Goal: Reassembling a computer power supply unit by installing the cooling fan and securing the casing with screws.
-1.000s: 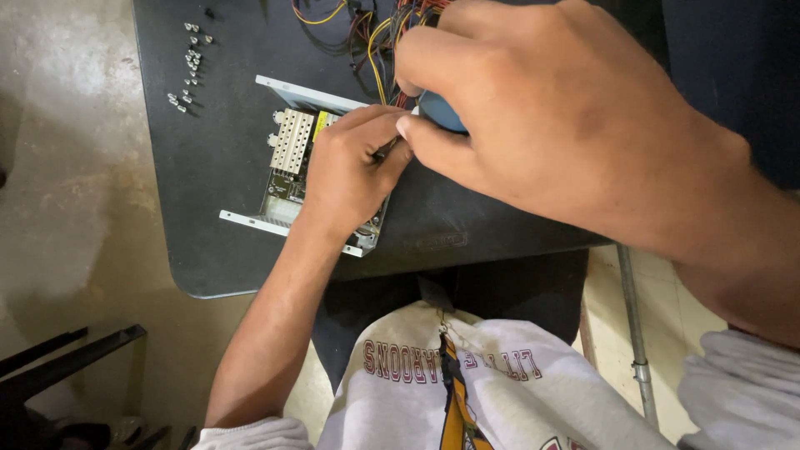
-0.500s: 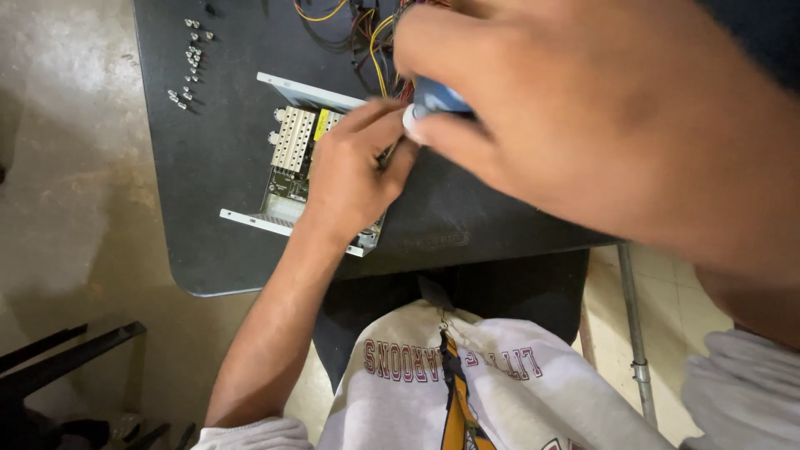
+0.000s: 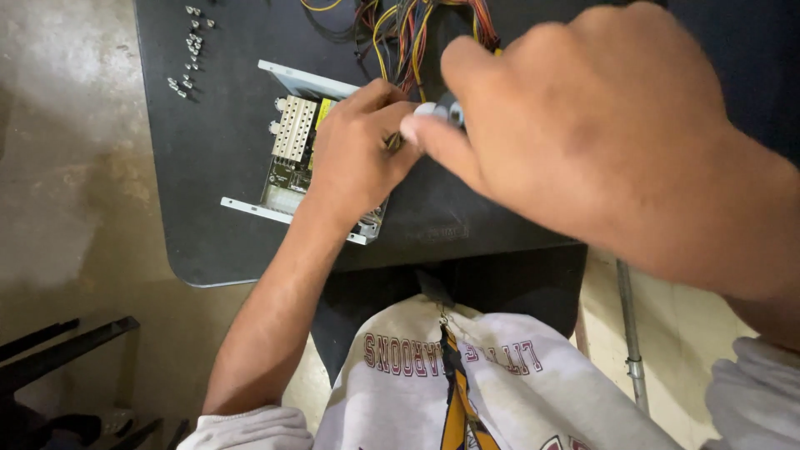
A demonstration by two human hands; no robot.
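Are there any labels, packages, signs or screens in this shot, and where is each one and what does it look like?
Yellow label: small rectangular sticker on the open metal-framed circuit board, just left of the left hand.
Printed lettering on the grey sweatshirt: dark red curved row across the chest, bottom centre.
Faint embossed marking on the dark desk top: near the front edge, barely visible.
No packages, signs or screens.

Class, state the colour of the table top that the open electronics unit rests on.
The table top is black, seen in the head view.
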